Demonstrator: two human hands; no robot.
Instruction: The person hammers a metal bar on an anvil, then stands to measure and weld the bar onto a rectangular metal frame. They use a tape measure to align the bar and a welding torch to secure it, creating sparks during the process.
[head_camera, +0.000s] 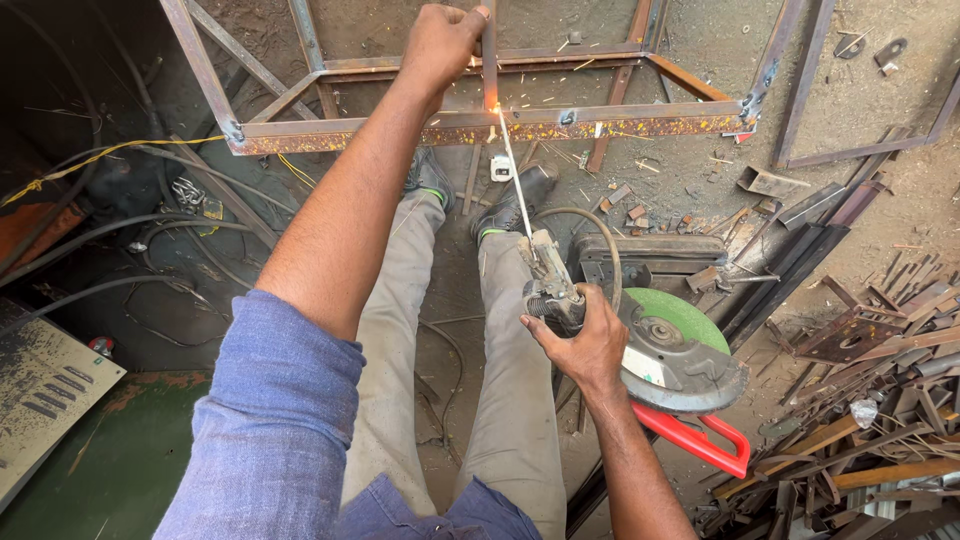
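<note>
**Tack at the upright bar, mid-weld**

Across the top of the view lies a rusty steel frame (600, 127), its long angle rail running left to right above the dirt floor. At about the rail's middle a thin upright bar (489, 60) stands against it, and a small bright glow sits where the two meet. The step in hand looks like a weld at that joint, with the arc lit or just struck.

Below the frame, the person's grey-trousered legs stretch toward it. To the right sits a chop saw (672, 345) with a green disc guard and a red handle, and beyond it a scrap pile (880, 420) of offcuts.

The left hand (442, 42) is closed around the upright bar near its top, holding it against the rail. The right hand (588, 345) is wrapped shut on the electrode holder (548, 285), whose cable loops back over the wrist. From the holder a slim welding rod (514, 180) slants up, its tip at the glow.

By my reading, the next move calls for a steady rod tip and an unmoving bar.
</note>
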